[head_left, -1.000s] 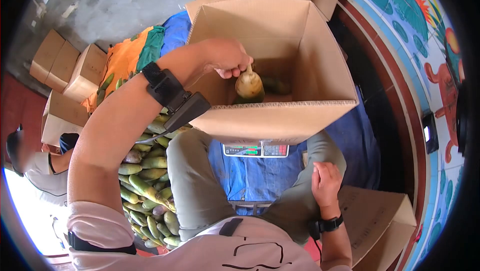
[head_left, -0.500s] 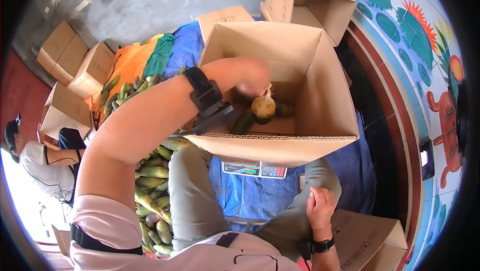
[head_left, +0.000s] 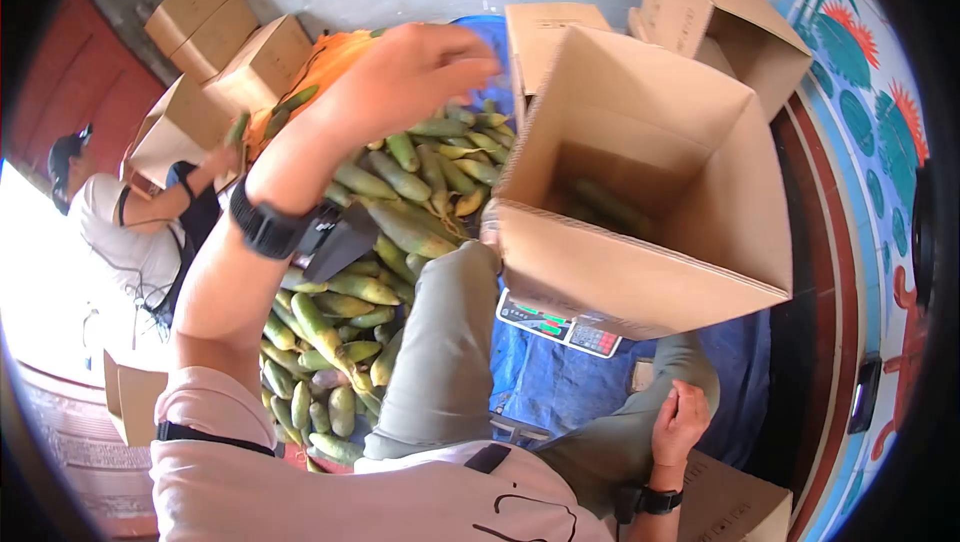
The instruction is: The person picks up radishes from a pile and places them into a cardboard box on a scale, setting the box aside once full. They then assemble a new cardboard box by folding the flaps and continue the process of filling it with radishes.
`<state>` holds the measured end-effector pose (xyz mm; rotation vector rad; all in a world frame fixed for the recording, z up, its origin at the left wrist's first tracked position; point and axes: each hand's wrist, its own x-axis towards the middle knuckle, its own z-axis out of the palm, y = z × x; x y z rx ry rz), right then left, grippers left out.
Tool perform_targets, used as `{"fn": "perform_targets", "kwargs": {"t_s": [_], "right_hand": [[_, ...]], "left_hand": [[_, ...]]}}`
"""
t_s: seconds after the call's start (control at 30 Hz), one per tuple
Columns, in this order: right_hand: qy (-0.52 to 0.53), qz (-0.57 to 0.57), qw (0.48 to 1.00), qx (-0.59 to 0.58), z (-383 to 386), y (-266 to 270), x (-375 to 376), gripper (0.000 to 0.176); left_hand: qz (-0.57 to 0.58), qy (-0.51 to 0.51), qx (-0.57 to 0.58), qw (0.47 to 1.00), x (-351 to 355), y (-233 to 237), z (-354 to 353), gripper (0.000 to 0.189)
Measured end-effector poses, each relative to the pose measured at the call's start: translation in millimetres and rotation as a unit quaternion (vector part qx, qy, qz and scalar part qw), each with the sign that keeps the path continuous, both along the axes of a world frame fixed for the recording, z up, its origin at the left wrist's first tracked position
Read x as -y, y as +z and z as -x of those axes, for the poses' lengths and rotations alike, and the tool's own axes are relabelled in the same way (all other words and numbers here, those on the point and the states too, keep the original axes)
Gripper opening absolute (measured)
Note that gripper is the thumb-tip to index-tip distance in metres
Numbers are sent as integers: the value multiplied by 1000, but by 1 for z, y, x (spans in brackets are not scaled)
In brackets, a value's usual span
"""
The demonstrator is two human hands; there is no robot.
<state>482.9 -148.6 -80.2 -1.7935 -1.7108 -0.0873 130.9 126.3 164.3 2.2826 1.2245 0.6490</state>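
Fruit lies heaped at the person's left, within easy reach; the left hand hovers over it empty, fingers loose. Right hand rests curled on the knee, holding nothing. The box sits on a scale, likely for weighing

Nothing legible is showing anywhere in view. The scale under the near edge of the open box is displaying coloured keys, but its digits are blurring out. Faint print is showing on the carton at the bottom right, too small to read.
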Motion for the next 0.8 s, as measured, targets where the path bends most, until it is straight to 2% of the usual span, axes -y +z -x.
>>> {"fn": "perform_targets", "kwargs": {"t_s": [0.1, 0.3, 0.37, 0.4, 0.43, 0.5, 0.57, 0.63, 0.67, 0.7, 0.8], "right_hand": [[9, -7, 1000, 2, 2, 1, -2, 19], [17, 0, 1000, 2, 4, -2, -3, 16], [12, -1, 1000, 9, 5, -2, -4, 16], [17, -2, 1000, 11, 7, -2, -4, 16], [10, 2, 1000, 11, 8, -1, -4, 15], [6, 8, 1000, 14, 11, -2, -3, 15], [6, 10, 1000, 22, 10, -3, -3, 13], [9, 17, 999, 31, 10, -3, -3, 12], [9, 22, 999, 36, 10, -3, -4, 11], [12, 23, 999, 38, 9, -3, -4, 11], [14, 26, 998, 47, 9, -4, -5, 12]], "left_hand": [[37, 86, 47, 994, 31, -23, 76, 28], [204, 291, 102, 929, 100, -159, 226, 22], [129, 296, -13, 946, 132, -234, 276, 14], [60, 207, -236, 948, 148, -280, 306, 13], [-11, 104, -446, 889, 165, -319, 325, 12], [128, 142, -514, 836, 205, -364, 326, 13], [205, 160, -538, 802, 242, -399, 318, 13], [315, 237, -367, 843, 277, -441, 324, 18], [231, 146, -482, 832, 287, -432, 309, 26], [472, 424, -174, 753, 281, -418, 290, 35], [487, 484, -103, 720, 286, -405, 264, 39]]}}
